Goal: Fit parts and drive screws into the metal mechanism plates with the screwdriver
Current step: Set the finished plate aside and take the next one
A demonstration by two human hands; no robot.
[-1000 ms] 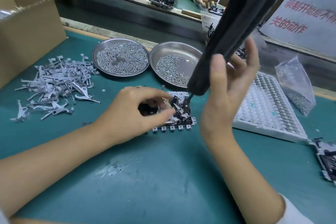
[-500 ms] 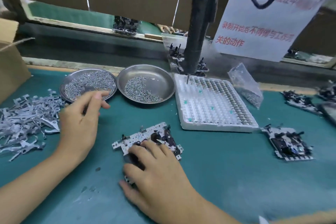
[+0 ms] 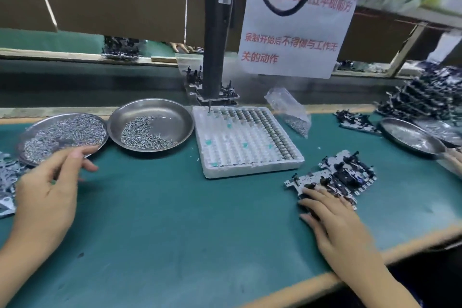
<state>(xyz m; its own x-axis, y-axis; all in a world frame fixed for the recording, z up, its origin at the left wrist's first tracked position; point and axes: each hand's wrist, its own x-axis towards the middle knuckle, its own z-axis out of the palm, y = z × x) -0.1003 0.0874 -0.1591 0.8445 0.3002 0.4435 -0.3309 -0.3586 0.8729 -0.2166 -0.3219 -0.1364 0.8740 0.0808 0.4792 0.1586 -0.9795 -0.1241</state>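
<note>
Right now the metal plate (image 3: 322,184) lies flat on the green mat (image 3: 175,220), toward the right of the bench, and the right hand (image 3: 332,215) rests on its near edge. Fingers lie fairly straight and spread across the plate's black fittings, pressing down rather than curling round it. A second plate (image 3: 350,170), also crowded with black parts, lies just behind the first, touching or overlapping it; which, I cannot tell.

Left hand (image 3: 47,190) is well apart from both plates, far over on the left. It hovers at the near rim of the fuller screw dish (image 3: 63,134), fingers loosely extended, thumb and forefinger close together. Whether it has a screw between them cannot be told; the hand is blurred.

Screwdriver (image 3: 217,32) hangs upright, untouched by either hand, its tip just over the back left corner of the white foam tray (image 3: 246,140). It stands between the two hands and further back.

Second dish (image 3: 152,124), holding fewer screws, sits between the fuller dish and the tray. A clear bag of screws (image 3: 290,110) lies beside the tray on the right. Grey stamped levers (image 3: 7,177) lie at the far left edge. More assembled plates are stacked (image 3: 425,97) at the far right, by another dish (image 3: 410,137). A paper notice (image 3: 295,32) with red lettering hangs behind.
</note>
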